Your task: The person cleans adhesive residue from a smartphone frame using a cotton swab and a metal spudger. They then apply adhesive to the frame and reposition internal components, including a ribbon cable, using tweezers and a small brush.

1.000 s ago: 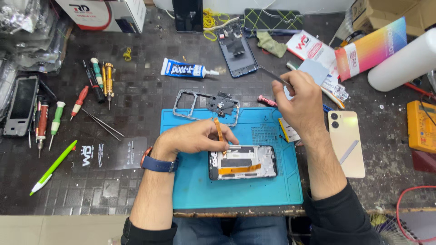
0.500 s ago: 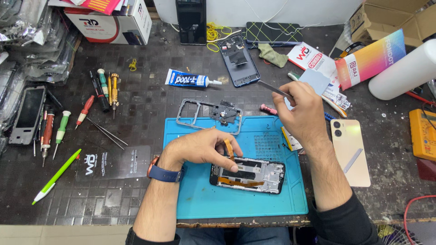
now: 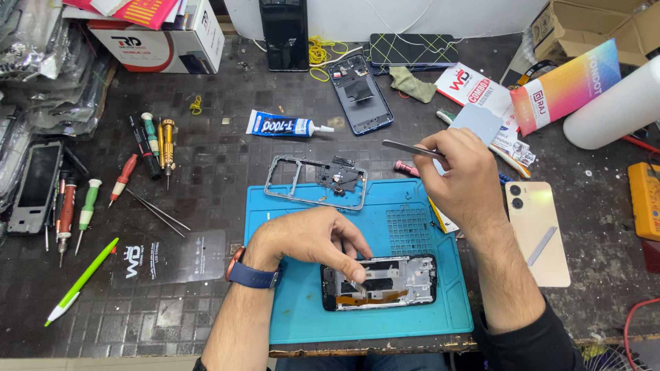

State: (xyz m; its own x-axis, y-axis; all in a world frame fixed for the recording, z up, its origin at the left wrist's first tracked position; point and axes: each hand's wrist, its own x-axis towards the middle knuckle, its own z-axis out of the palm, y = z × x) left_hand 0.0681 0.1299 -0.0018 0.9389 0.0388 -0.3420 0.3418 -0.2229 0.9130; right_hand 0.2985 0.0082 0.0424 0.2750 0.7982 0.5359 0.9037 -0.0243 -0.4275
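Pressing: left hand (image 3: 302,237) fingertips (image 3: 357,273) flat on opened phone (image 3: 379,282), gripping nothing; right hand (image 3: 457,178) pinching tweezers (image 3: 411,149), raised clear.

— What do I have on the work mat (image 3: 302,312)?

— The opened phone (image 3: 379,282) lies on its near half, my left hand (image 3: 309,237) resting on its left end. The bare frame (image 3: 315,181) straddles the far left edge.

— And my right hand (image 3: 459,180)?

— Over the mat's right edge, holding tweezers (image 3: 411,148) that point left. The back cover (image 3: 537,231) lies right of it, off the mat.

— Behind?

— The glue tube (image 3: 283,126), with another phone body (image 3: 360,93) to its right. Screwdrivers (image 3: 152,143) lie far left, the pen (image 3: 81,281) nearer me.
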